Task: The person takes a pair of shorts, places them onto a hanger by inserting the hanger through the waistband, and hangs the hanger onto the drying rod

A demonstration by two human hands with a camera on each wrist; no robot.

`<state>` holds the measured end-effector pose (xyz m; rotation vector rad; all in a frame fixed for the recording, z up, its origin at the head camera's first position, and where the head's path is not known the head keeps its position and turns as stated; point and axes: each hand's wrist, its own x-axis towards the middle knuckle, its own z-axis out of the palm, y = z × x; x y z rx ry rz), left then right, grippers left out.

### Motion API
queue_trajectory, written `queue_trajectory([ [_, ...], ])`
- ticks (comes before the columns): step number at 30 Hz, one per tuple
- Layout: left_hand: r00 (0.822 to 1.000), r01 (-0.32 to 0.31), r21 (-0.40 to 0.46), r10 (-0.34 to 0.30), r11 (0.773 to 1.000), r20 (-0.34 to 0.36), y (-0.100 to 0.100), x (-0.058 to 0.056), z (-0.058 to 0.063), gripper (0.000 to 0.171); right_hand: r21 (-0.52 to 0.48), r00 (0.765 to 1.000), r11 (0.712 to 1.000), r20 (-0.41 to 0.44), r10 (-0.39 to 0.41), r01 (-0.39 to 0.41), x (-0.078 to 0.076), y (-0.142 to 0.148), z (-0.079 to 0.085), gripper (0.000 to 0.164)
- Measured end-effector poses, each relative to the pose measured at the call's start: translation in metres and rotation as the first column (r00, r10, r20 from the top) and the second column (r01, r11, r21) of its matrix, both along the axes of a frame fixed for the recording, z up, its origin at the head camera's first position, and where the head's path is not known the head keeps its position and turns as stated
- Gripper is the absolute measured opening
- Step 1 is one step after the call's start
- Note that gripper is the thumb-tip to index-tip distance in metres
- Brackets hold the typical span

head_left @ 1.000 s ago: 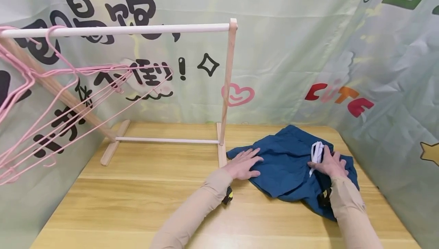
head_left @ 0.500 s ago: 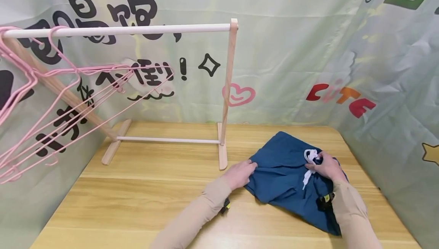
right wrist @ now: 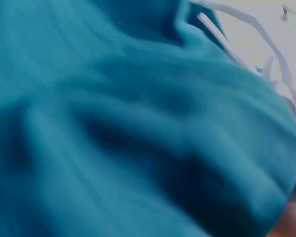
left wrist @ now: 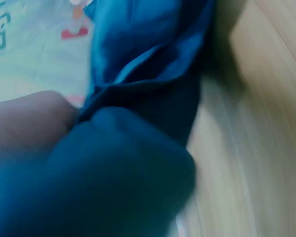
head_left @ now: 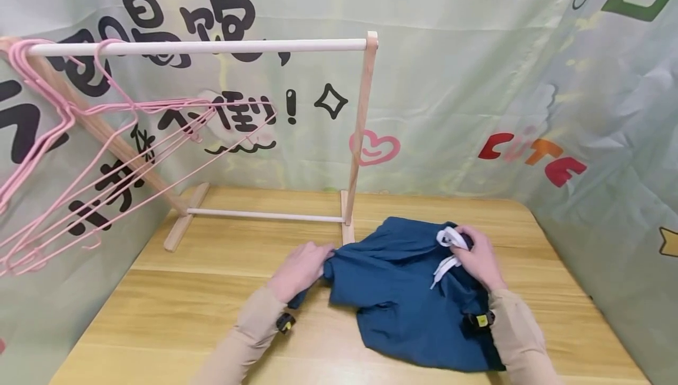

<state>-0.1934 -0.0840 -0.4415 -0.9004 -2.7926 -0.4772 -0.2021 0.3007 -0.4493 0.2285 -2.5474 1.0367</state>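
Dark blue shorts (head_left: 402,291) with a white drawstring (head_left: 446,267) lie partly lifted over the table, right of centre in the head view. My left hand (head_left: 299,270) grips the hem of one leg, pulling it out to the left. At the waistband, my right hand (head_left: 481,258) holds the cloth beside the drawstring, fingers curled over the edge. In the left wrist view the blue cloth (left wrist: 118,173) bunches in front of the hand and hides most of the fingers. Blurred blue folds (right wrist: 138,123) fill the right wrist view, with the hand only at its right edge.
A rack with wooden posts (head_left: 362,132) and a white top rail (head_left: 212,47) stands at the back left of the wooden table (head_left: 212,308). Several pink hangers (head_left: 127,105) hang from the rail. A printed curtain (head_left: 450,79) encloses the table's back and sides.
My left hand has gone from lying flat on the shorts to gripping a leg hem and drawing it left. The right hand has taken hold of the waistband and moved left with it.
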Motion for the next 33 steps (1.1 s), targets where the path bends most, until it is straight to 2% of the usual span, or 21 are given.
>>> queue_trajectory([
  [3,0.999,-0.048,-0.063,0.048,0.997,0.001,-0.028,0.009,0.002,0.017,0.036,0.989,0.989,0.045,0.140,-0.142,0.001,-0.028,-0.001,0.027],
  [5,0.998,-0.058,-0.106,0.058,0.993,-0.003,-0.043,0.014,0.001,0.017,0.048,0.966,0.973,0.136,0.218,-0.226,0.002,-0.042,-0.003,0.031],
  [8,0.999,-0.015,-0.109,0.019,0.994,0.028,-0.054,0.018,0.001,0.010,0.035,0.923,0.958,0.281,0.262,-0.283,0.007,-0.052,-0.004,0.047],
  [10,0.997,0.025,-0.072,-0.019,0.997,0.075,-0.053,0.017,0.001,0.008,0.000,0.900,0.962,0.352,0.257,-0.274,0.010,-0.052,-0.005,0.054],
  [13,0.988,0.031,0.004,-0.031,1.000,0.154,-0.040,0.012,0.000,0.025,-0.096,0.875,0.962,0.399,0.273,-0.256,0.012,-0.048,-0.004,0.056],
  [14,0.985,0.022,0.026,-0.026,0.999,0.171,-0.034,0.010,-0.001,0.032,-0.130,0.872,0.960,0.401,0.280,-0.248,0.012,-0.045,-0.004,0.055],
  [16,0.981,0.009,0.060,-0.021,0.998,0.194,-0.017,0.005,-0.002,0.040,-0.158,0.881,0.962,0.390,0.268,-0.223,0.012,-0.042,-0.003,0.055],
  [18,0.981,-0.009,0.075,-0.006,0.997,0.194,0.000,0.000,-0.004,0.043,-0.115,0.902,0.973,0.365,0.228,-0.199,0.012,-0.039,-0.004,0.052],
  [20,0.982,-0.028,0.072,0.014,0.997,0.187,0.016,-0.005,-0.006,0.045,-0.020,0.923,0.987,0.351,0.157,-0.160,0.012,-0.037,-0.006,0.048],
  [22,0.981,-0.059,0.068,0.046,0.996,0.189,0.030,-0.009,-0.008,0.046,0.067,0.932,0.991,0.354,0.081,-0.112,0.012,-0.036,-0.008,0.045],
  [23,0.978,-0.083,0.069,0.068,0.994,0.195,0.035,-0.011,-0.010,0.047,0.096,0.929,0.991,0.367,0.052,-0.093,0.012,-0.036,-0.009,0.046],
  [25,0.973,-0.121,0.070,0.104,0.990,0.208,0.043,-0.015,-0.013,0.048,0.125,0.908,0.990,0.419,0.003,-0.061,0.013,-0.036,-0.009,0.048],
  [28,0.963,-0.167,0.084,0.144,0.982,0.228,0.049,-0.020,-0.019,0.050,0.156,0.881,0.986,0.472,-0.028,-0.053,0.012,-0.037,-0.009,0.054],
  [30,0.967,-0.168,0.089,0.146,0.982,0.207,0.051,-0.023,-0.023,0.047,0.162,0.877,0.984,0.481,-0.013,-0.075,0.011,-0.037,-0.008,0.058],
  [33,0.979,-0.153,0.137,0.130,0.979,0.158,0.053,-0.025,-0.026,0.042,0.127,0.886,0.985,0.461,0.046,-0.117,0.010,-0.031,-0.007,0.058],
])
